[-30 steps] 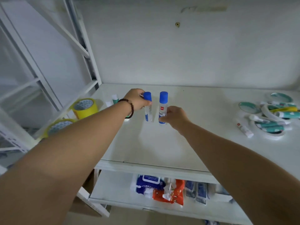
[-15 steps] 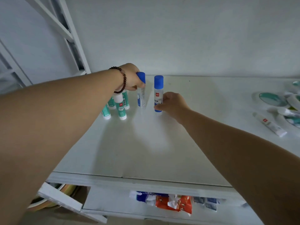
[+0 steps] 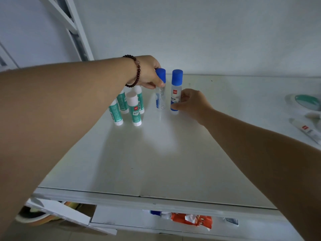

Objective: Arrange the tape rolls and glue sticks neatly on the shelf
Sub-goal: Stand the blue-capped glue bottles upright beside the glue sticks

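Note:
Two clear glue bottles with blue caps stand upright side by side on the white shelf [image 3: 156, 162]. My left hand [image 3: 149, 73], with a dark bead bracelet at the wrist, grips the left blue-capped bottle [image 3: 160, 94] just under its cap. My right hand [image 3: 191, 101] pinches the base of the right blue-capped bottle [image 3: 176, 84]. To their left, several green-and-white glue sticks [image 3: 134, 110] stand upright in a cluster, partly hidden by my left forearm. A tape roll [image 3: 307, 101] and a loose glue tube [image 3: 307, 131] lie at the far right.
The wall closes the shelf at the back. A white shelf post [image 3: 78, 32] rises at the back left. On the lower shelf lie orange and blue packets [image 3: 189, 220]. Tape rolls [image 3: 34, 216] show below the front left corner.
The view has shifted closer and to the right. The yellow tape rolls at the left have left the frame. Both hands stay on the two blue-capped bottles, which have barely moved.

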